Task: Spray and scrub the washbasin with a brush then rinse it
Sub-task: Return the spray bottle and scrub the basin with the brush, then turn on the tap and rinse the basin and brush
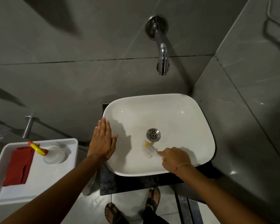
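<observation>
The right hand (174, 156) held the brush (148, 150) by its handle, the grip closed around it with the forefinger laid along the back, and the bristles sat on the basin (192, 126) floor just below and left of the drain (153, 134). The left hand (102, 139) lay flat and open on the basin's left rim, holding nothing, and served to steady the body. The scrubbing step looked to be in hand. To do it well, the pressing finger should have kept the bristles flat to the surface, and the strokes should have been short and overlapping, working round the drain ring first, where grime tends to gather, then out across the floor and up the sloped walls to the rim. The far corners under the tap (162, 62) would have called for a longer reach, so the braced left hand was worth keeping where it was. No water ran from the tap. The spray bottle (52, 153) lay on its side in the tray (39, 183) to the left, beside a red cloth (19, 167), near enough for a fresh spray if the surface dried.
</observation>
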